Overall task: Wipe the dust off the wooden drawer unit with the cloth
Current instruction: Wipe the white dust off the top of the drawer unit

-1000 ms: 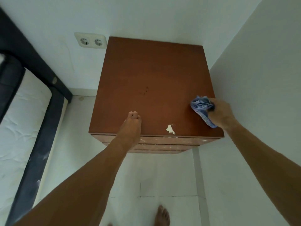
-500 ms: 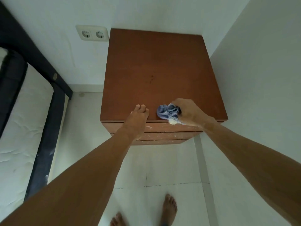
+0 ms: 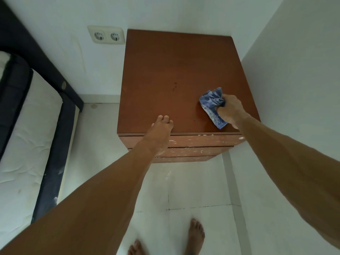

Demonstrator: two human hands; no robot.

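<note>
White walls hem in the wooden drawer unit point(image 3: 176, 80), whose top looks mostly clean (drawer fronts remain speckled), the right hand point(image 3: 230, 111) clenching the cloth point(image 3: 211, 105) near its front-right corner, the left hand point(image 3: 160, 133) flat, empty

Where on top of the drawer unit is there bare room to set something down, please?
The drawer unit is bare across its back half up to the wall and in the middle between both hands. The front edge is crowded: left hand front-left, right hand with the cloth front-right.
</note>
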